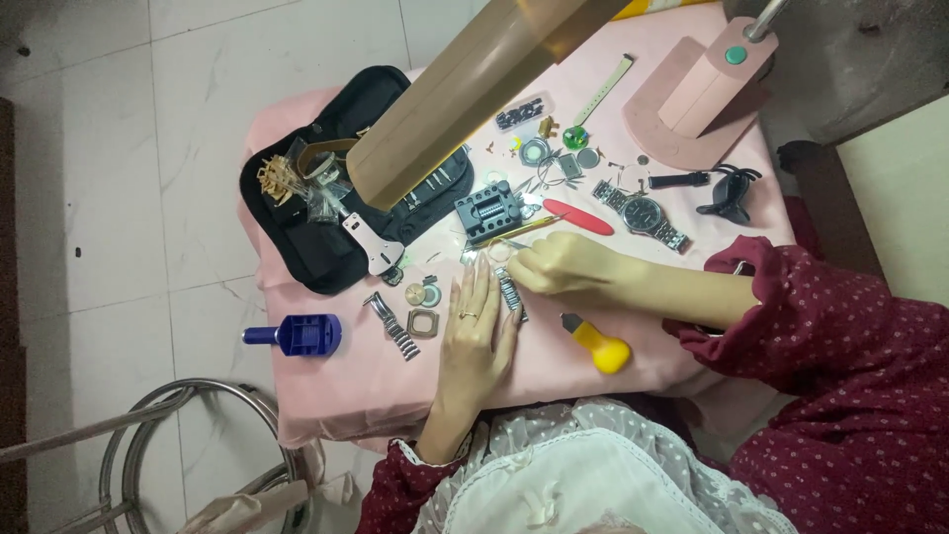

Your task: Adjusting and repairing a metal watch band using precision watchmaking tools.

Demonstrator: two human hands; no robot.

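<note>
Head view: my left hand [473, 331] lies flat, steadying a steel watch band [510, 294]; at its two o'clock, my right hand [560, 265] pinches a thin tool [524, 228]; band work looks unfinished

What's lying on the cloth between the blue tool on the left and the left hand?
In the head view, a loose metal bracelet section and a square watch case lie between the blue tool and the left hand, on the pink cloth.
</note>
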